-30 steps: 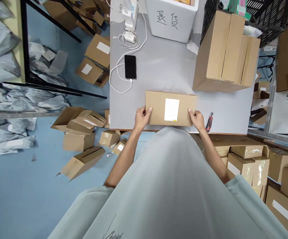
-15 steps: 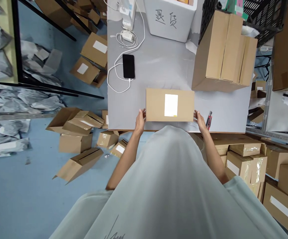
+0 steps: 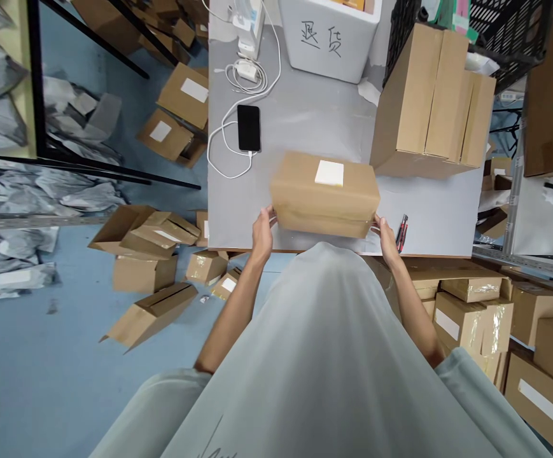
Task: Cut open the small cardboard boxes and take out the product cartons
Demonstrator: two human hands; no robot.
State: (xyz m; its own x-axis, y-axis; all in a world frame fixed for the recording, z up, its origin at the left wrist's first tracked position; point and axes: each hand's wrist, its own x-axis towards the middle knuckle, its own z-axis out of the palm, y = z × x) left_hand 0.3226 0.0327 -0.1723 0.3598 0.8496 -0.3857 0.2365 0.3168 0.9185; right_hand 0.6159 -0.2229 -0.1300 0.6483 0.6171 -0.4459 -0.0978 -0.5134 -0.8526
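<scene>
A brown cardboard box (image 3: 324, 202) with a white label on its top face is tipped over the grey table (image 3: 305, 121), so its near side shows. It looks slightly blurred. My left hand (image 3: 263, 234) grips its left end, fingertips reaching round the lower edge. At the right end my right hand (image 3: 385, 238) holds the lower corner, its fingertips partly hidden by the box. A red and black utility knife (image 3: 401, 233) lies on the table just right of my right hand.
A phone (image 3: 249, 128) on a white cable lies at the table's left. White bin (image 3: 331, 41) and large cardboard box (image 3: 429, 102) stand at the back. Boxes (image 3: 149, 312) litter the floor at left; more boxes (image 3: 469, 318) are stacked at right. A black crate (image 3: 515, 38) is behind.
The box has tilted: its label moved away from me and its near side came into view. Both hands have shifted slightly down and are now on its lower corners.
</scene>
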